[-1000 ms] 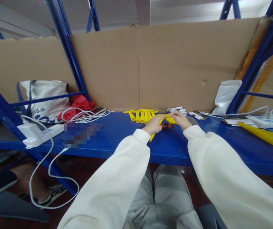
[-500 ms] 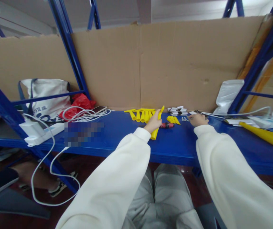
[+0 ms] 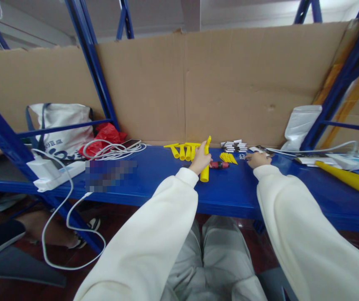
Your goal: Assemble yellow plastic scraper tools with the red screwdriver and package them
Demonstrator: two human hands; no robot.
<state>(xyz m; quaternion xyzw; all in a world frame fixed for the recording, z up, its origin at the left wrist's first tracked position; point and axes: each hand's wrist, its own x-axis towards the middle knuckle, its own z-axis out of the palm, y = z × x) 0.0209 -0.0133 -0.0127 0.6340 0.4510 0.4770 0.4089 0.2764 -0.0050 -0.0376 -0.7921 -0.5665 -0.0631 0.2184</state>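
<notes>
Left hand (image 3: 201, 159) closed round the yellow tube (image 3: 204, 173), probably light, stiff (mid-length suits gripping); right hand (image 3: 259, 159) half-curled near table's (image 3: 154, 175) back edge, can't tell what's pinched.

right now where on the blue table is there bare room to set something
Bare tabletop shows between the coiled white cable and yellow T-shaped pieces; in front of the red-and-black tool; and between the right sleeve and long yellow cone. Crowded: the back middle, with those T-shaped pieces, small yellow stack and white slips.
</notes>
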